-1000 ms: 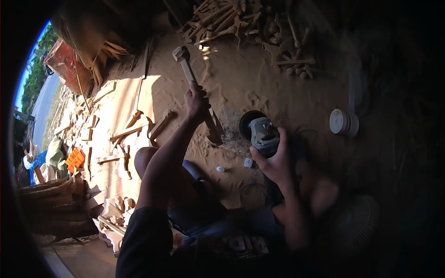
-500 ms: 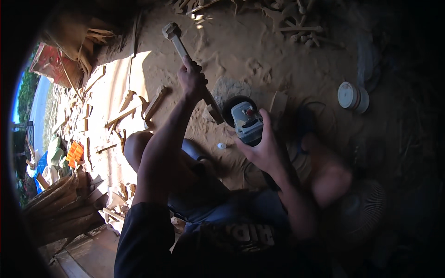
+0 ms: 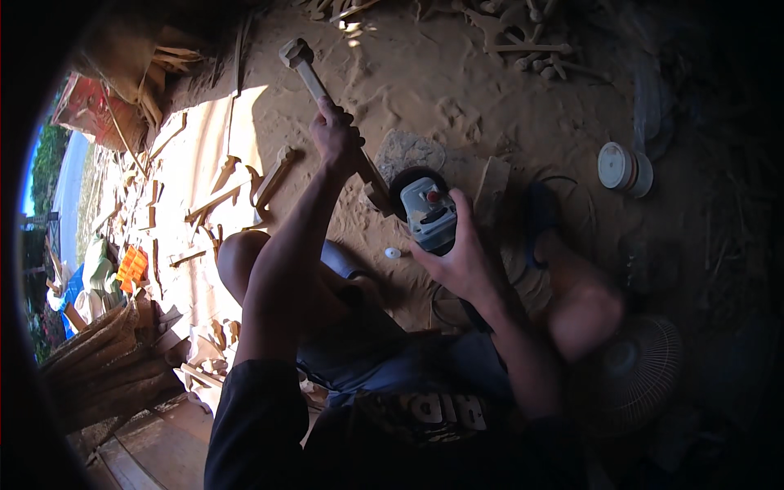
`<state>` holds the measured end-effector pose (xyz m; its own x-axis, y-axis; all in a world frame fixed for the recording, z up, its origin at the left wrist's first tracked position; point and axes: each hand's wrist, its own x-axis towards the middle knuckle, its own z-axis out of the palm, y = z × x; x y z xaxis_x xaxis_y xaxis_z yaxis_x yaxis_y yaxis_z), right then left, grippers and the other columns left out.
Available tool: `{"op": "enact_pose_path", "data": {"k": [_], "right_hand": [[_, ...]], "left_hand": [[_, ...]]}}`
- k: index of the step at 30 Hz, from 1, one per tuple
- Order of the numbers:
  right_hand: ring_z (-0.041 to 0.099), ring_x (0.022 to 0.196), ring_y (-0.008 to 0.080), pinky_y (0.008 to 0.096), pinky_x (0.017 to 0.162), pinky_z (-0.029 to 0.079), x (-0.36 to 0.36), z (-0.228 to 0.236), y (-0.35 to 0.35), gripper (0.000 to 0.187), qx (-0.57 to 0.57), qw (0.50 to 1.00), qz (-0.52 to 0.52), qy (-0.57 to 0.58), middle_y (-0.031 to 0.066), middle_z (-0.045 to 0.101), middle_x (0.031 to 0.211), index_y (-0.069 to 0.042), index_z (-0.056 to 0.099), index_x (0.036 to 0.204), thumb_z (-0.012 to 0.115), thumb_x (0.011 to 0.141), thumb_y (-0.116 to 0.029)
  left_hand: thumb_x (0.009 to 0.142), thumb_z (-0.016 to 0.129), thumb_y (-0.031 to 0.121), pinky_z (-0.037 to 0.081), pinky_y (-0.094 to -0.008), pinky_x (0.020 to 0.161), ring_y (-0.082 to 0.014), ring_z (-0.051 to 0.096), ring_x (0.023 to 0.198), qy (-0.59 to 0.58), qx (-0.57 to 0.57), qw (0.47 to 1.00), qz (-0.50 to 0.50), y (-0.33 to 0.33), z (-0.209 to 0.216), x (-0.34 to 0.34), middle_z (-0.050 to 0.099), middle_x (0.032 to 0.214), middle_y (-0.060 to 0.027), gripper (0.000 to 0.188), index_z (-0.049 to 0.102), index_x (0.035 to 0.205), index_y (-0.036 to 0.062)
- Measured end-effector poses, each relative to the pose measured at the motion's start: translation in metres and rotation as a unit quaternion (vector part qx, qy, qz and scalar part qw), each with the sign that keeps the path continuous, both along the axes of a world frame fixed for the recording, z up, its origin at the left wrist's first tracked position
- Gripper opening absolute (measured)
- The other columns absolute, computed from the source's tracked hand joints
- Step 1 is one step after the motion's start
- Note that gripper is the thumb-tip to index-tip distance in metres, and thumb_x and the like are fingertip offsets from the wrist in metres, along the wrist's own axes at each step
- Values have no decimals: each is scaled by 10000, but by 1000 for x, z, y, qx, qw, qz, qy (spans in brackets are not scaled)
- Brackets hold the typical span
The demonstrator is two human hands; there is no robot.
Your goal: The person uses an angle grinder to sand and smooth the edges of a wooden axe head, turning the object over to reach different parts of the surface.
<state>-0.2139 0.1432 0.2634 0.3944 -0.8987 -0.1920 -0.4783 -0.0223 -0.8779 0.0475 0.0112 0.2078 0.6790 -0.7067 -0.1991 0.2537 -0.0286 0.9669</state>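
Lower centre of frame: dark shirt (image 3: 351, 445), front, carries lettering (image 3: 451, 411). Pale block capitals, one row, large, bold. Short run of letters legible, standing upright in the frame; those toward the right brightest, left end sinking into shadow. Rest of the word cannot be made out.

Centre: grinder (image 3: 429, 208), pale casing with red spot; any marking too small to tell.

Left edge: orange piece (image 3: 131, 269), sunlit, faint lines across it; cannot tell whether print.

Upper left: red sack (image 3: 100, 112), blotchy and pale in patches; print or dirt, unclear.
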Motion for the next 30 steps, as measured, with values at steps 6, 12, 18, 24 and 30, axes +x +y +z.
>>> {"op": "enact_pose_path", "data": {"k": [6, 12, 18, 24, 30], "right_hand": [[706, 981, 488, 529, 857, 570, 4, -7, 1, 924, -63, 998, -6, 31, 302, 717, 1081, -30, 294, 1535, 809, 840, -352], [711, 969, 484, 526, 851, 573, 11, -5, -4, 925, -89, 996, 0, 21, 300, 718, 1069, -7, 291, 1532, 808, 839, -336], [713, 947, 483, 523, 843, 576, 20, 3, -16, 944, -99, 995, 5, 24, 305, 714, 1060, 5, 275, 1540, 810, 841, -333], [713, 947, 482, 522, 844, 578, 27, 7, -22, 937, -120, 992, 2, 28, 306, 714, 1057, 13, 301, 1529, 818, 839, -353], [713, 943, 482, 526, 838, 575, 16, 3, -15, 930, -119, 992, 8, 44, 308, 715, 1053, 8, 308, 1531, 815, 844, -360]], "left_hand": [[1102, 433, 527, 346, -318, 380, -118, 376, 422, 18, -9, 1000, -9, 5, -4, 7, 422, 647, 2, 485, 425, 828, 128], [1103, 426, 531, 360, -331, 395, -137, 395, 433, 14, -18, 1000, -22, 11, -4, 7, 418, 655, -6, 490, 436, 825, 128], [1099, 434, 536, 357, -326, 394, -135, 407, 441, 0, -11, 1000, -7, 11, -2, -4, 448, 668, -17, 501, 462, 839, 109], [1091, 450, 545, 355, -317, 395, -127, 411, 444, 8, -15, 1000, -6, 12, -4, -3, 459, 675, -14, 502, 466, 845, 108], [1095, 448, 527, 311, -298, 359, -94, 355, 405, 12, -21, 1000, 8, 8, -4, -2, 428, 651, 3, 479, 425, 824, 132]]}}
